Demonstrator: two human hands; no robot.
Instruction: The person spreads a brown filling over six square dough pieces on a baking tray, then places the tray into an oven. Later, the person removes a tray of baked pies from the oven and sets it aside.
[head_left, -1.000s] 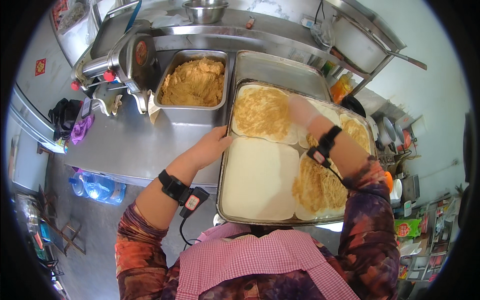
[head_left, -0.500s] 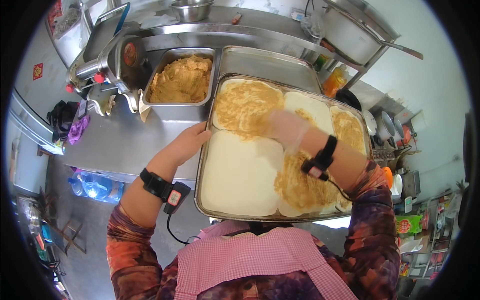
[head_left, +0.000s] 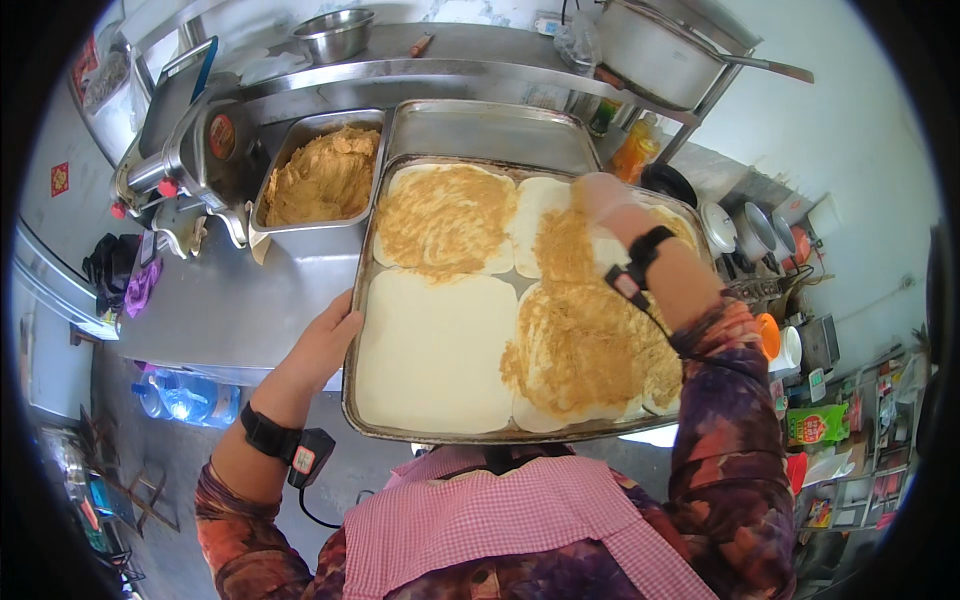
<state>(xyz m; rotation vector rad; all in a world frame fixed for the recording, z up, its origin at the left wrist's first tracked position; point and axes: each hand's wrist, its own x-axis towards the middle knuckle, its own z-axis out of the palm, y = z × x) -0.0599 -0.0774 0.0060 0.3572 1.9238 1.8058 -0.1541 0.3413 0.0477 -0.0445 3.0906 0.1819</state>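
Observation:
A large baking tray [head_left: 480,436] lies before me, lined with flat pale dough sheets. My left hand [head_left: 328,338] grips its left rim, thumb near the edge; the fingers beneath are partly hidden. My right hand [head_left: 605,205], in a clear plastic glove, is over a far dough sheet right of the middle, blurred by motion. Brown paste covers much of the far left sheet [head_left: 445,215] and the near middle sheet [head_left: 585,350]. Bare dough shows on the near left sheet [head_left: 435,350]. Whether the right hand holds paste is not visible.
A steel pan [head_left: 315,238] of brown paste stands left of the tray, beside a metal machine [head_left: 205,145]. Another tray [head_left: 490,130] lies behind. Above are a shelf with a steel bowl [head_left: 335,38] and a large pot [head_left: 655,55]. Bottles [head_left: 636,150] stand at the back right.
My right hand has moved right from the far left sheet to the neighbouring one, which now carries more paste. The tray and my left hand appear farther left in view.

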